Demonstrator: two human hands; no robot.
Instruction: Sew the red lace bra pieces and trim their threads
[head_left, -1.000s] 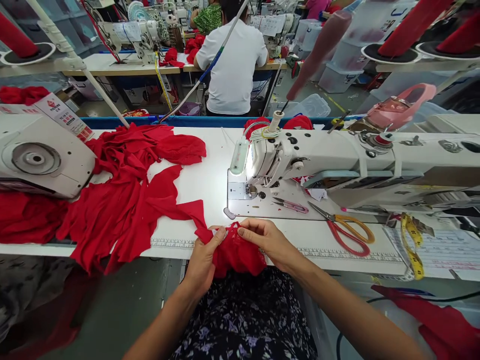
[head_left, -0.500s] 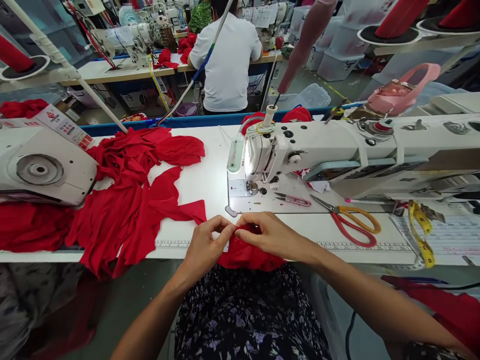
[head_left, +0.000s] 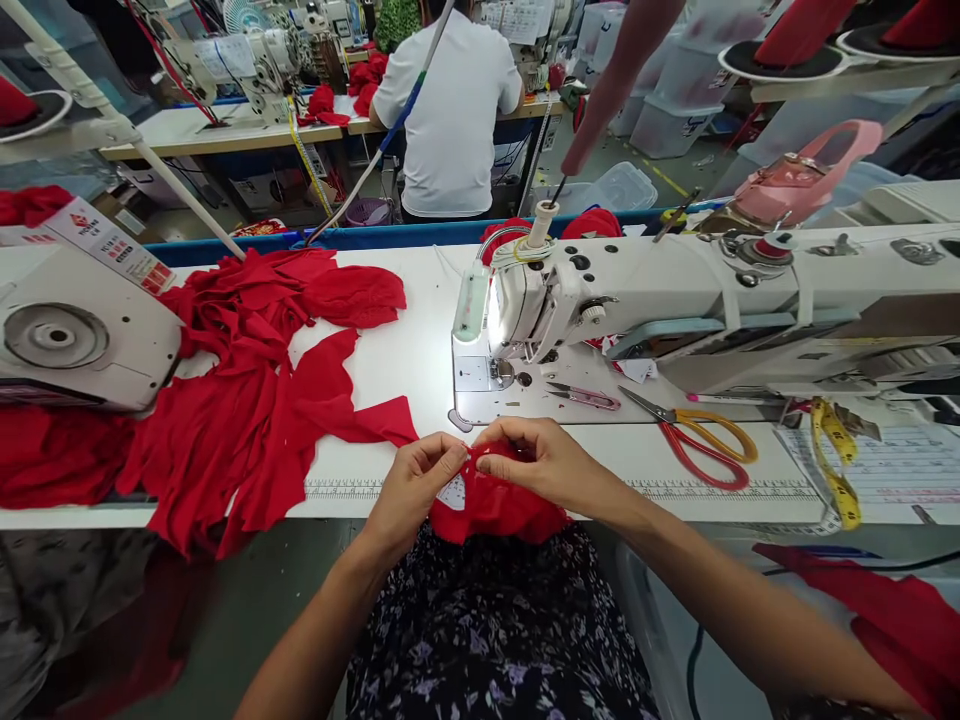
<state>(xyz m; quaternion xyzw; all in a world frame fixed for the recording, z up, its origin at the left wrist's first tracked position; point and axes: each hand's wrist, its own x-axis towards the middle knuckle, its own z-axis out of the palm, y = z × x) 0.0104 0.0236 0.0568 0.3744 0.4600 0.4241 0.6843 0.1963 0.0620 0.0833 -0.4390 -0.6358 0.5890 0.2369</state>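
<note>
A piece of red fabric [head_left: 502,508] hangs between my two hands at the table's front edge and drapes toward my lap. My left hand [head_left: 424,480] pinches its left upper edge between thumb and forefinger. Close beside it, my right hand [head_left: 536,462] grips the same edge, fingertips almost meeting the left ones. A small white patch shows through or on the fabric below the left fingers. Just beyond my hands is the sewing machine [head_left: 517,310], its needle area lit and bare of cloth.
Red fabric pieces [head_left: 232,400] lie heaped at left, beside another machine [head_left: 75,330]. Thread snips [head_left: 585,396], scissors [head_left: 694,435] and a yellow measuring tape [head_left: 834,460] lie to the right. A person in a white shirt [head_left: 454,120] sits at a table ahead.
My fingertips have parted slightly at the fabric's edge, and more of the white patch shows below my left hand. The view has shifted a little.
</note>
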